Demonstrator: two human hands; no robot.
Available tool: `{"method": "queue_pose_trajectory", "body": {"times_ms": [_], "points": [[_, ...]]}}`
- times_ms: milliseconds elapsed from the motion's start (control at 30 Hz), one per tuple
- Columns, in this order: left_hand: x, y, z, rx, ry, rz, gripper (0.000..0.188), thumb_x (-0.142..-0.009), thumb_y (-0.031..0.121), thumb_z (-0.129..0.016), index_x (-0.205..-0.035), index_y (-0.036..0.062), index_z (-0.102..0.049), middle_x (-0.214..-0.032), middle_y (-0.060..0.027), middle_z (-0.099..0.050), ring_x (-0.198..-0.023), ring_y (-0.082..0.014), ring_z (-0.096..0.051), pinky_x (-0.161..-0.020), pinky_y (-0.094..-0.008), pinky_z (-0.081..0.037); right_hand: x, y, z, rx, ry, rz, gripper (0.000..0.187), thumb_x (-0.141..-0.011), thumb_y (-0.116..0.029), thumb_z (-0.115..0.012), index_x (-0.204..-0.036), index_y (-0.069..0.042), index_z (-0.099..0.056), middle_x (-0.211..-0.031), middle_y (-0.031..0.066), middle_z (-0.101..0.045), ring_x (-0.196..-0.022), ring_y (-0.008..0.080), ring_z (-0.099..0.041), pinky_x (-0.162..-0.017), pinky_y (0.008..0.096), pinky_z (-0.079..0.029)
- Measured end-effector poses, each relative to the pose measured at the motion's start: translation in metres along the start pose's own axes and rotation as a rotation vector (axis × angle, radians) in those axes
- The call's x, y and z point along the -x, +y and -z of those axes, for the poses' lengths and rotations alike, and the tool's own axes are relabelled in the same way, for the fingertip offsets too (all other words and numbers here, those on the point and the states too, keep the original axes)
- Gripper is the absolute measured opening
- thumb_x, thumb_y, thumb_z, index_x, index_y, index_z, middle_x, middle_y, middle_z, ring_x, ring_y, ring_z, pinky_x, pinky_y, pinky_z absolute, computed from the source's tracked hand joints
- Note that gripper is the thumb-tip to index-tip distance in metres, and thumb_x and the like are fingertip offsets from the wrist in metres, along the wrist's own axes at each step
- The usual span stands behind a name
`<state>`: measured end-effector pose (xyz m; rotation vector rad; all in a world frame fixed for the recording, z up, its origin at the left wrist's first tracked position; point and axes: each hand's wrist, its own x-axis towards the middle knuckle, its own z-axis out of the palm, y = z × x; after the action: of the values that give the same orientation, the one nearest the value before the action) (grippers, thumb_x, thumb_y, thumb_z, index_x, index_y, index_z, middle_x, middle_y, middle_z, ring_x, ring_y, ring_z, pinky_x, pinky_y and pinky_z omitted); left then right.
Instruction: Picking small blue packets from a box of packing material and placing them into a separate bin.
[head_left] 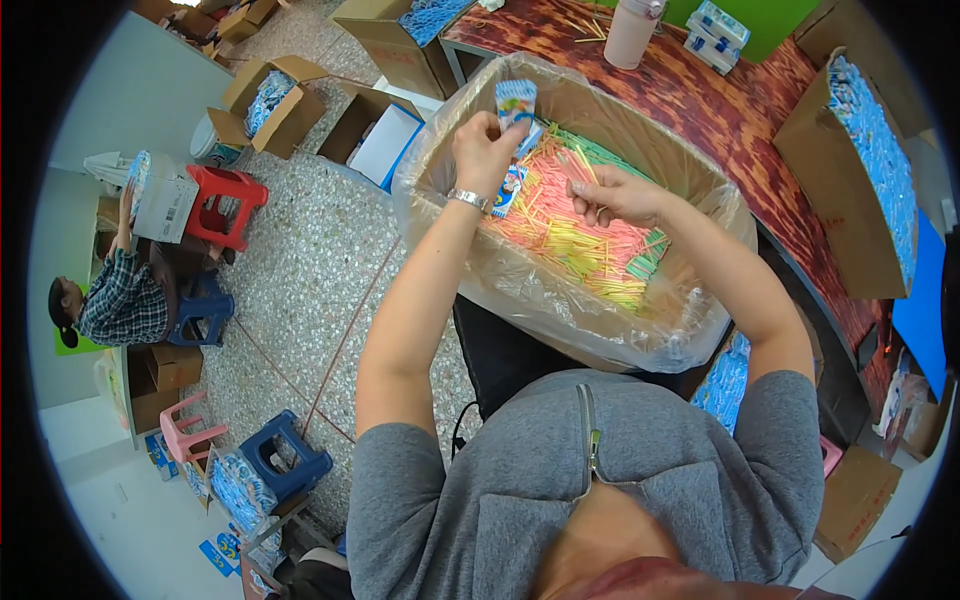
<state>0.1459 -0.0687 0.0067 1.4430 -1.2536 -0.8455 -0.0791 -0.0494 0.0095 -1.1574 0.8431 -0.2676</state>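
My left hand [480,158] pinches a small blue printed packet [516,98] over the far left part of a carton lined with a clear plastic bag [445,235]. Pink sticks [550,190], yellow sticks [578,252] and green sticks [590,150] lie loose in the carton. Over the middle of the heap, my right hand [625,197] grips a few thin pink sticks [576,163] between thumb and fingers. Another blue packet [508,192] rests on the sticks just under my left wrist.
A red-brown patterned table [690,125] stands beyond the carton, bearing a pale pink bottle [632,35] and small white-blue boxes [716,38]. At right is a large carton of blue packets [850,180]. Another person [125,300] sits far left, near red [222,205] and blue stools [285,458].
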Motion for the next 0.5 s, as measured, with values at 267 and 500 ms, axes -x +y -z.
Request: {"method": "queue_pose_trajectory", "body": {"times_ms": [267, 500], "points": [[0.014, -0.005, 0.014, -0.520, -0.019, -0.417, 0.029, -0.069, 0.024, -0.079, -0.071, 0.0037, -0.058, -0.069, -0.0139, -0.061, -0.064, -0.0312, -0.062, -0.059, -0.0394, -0.048, 0.019, -0.077, 0.020, 0.622, 0.117, 0.182, 0.028, -0.098, -0.032, -0.049, -0.110, -0.007, -0.053, -0.072, -0.0022, -0.054, -0.057, 0.0046, -0.050, -0.052, 0.0212, -0.044], [0.016, -0.002, 0.010, -0.521, -0.003, -0.514, 0.028, -0.071, 0.023, -0.079, -0.070, 0.0027, -0.059, -0.063, -0.0132, -0.061, -0.056, -0.0271, -0.060, -0.053, -0.0359, -0.047, 0.009, -0.101, 0.018, 0.992, 0.091, 0.128, 0.029, -0.098, -0.028, -0.047, -0.116, -0.007, -0.053, -0.072, 0.0028, -0.055, -0.057, 0.0093, -0.053, -0.052, 0.0269, -0.047]]}}
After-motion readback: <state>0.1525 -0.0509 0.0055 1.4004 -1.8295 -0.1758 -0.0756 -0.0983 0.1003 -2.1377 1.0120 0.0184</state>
